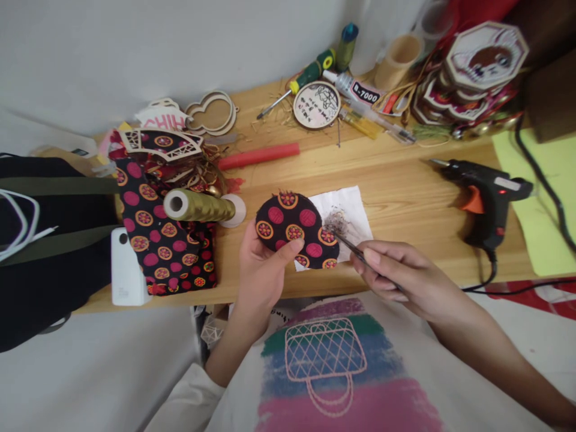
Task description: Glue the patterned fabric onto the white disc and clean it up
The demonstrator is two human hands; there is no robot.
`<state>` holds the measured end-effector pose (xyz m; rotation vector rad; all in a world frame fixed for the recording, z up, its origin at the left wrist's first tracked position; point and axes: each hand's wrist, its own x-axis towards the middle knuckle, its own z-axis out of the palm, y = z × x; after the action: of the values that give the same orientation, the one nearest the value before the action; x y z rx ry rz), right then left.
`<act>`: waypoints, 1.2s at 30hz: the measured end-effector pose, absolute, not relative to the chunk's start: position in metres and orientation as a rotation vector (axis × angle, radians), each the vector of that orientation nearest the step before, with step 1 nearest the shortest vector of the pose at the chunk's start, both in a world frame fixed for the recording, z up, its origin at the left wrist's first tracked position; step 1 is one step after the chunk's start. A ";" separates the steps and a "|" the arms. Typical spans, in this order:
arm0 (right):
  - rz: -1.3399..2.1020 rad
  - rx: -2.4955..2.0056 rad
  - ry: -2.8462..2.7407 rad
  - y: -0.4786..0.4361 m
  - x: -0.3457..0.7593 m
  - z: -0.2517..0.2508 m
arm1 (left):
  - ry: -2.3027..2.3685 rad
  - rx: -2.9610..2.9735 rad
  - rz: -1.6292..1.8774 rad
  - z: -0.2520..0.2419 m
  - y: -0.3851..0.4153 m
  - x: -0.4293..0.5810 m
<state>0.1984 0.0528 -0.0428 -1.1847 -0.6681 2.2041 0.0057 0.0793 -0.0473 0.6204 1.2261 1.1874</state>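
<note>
My left hand (265, 270) grips a round fabric-covered piece (294, 233), black with pink and orange circles, its thumb lying across the front. In my right hand (400, 276) is a slim dark pair of tweezers (353, 246), held like a pen. Its tip meets or nearly meets the right edge of the round piece; contact is hard to tell. Behind the piece lies a white paper (360, 207) bearing a small heap of dark scraps (337, 221).
On the left stand a gold thread spool (198, 207) and folded patterned cloth (157, 240), near a white power bank (127, 270). A black glue gun (486, 204) lies right, its cord trailing. Behind are a red stick (261, 156), a screwdriver (310, 73) and a glue tube (360, 90).
</note>
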 end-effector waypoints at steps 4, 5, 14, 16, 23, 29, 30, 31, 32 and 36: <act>2.213 -1.189 -0.668 0.053 0.197 -0.042 | 1.216 0.601 1.207 -0.047 0.079 0.006; 2.212 -1.186 -0.676 0.054 0.197 -0.042 | 1.221 0.599 1.209 -0.047 0.079 0.006; 2.201 -1.194 -0.694 0.054 0.198 -0.041 | 1.220 0.600 1.212 -0.050 0.079 0.005; 2.195 -1.194 -0.697 0.055 0.198 -0.041 | 1.231 0.594 1.207 -0.049 0.080 0.005; 2.207 -1.216 -0.721 0.054 0.199 -0.042 | 1.191 0.556 1.208 -0.047 0.081 0.006; 2.217 -1.210 -0.744 0.056 0.199 -0.041 | 1.207 0.550 1.177 -0.049 0.081 0.006; 2.215 -1.214 -0.746 0.056 0.199 -0.041 | 1.199 0.544 1.177 -0.049 0.081 0.006; 2.214 -1.217 -0.749 0.056 0.200 -0.041 | 1.192 0.538 1.181 -0.049 0.082 0.006; 2.213 -1.220 -0.751 0.056 0.200 -0.041 | 1.189 0.534 1.183 -0.049 0.082 0.006; 2.203 -1.218 -0.768 0.056 0.202 -0.042 | 1.212 0.540 1.167 -0.049 0.082 0.006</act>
<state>0.2018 0.0563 -0.0423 -1.2179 -0.7684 2.2025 0.0062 0.0818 -0.0486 0.5405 1.2120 1.1668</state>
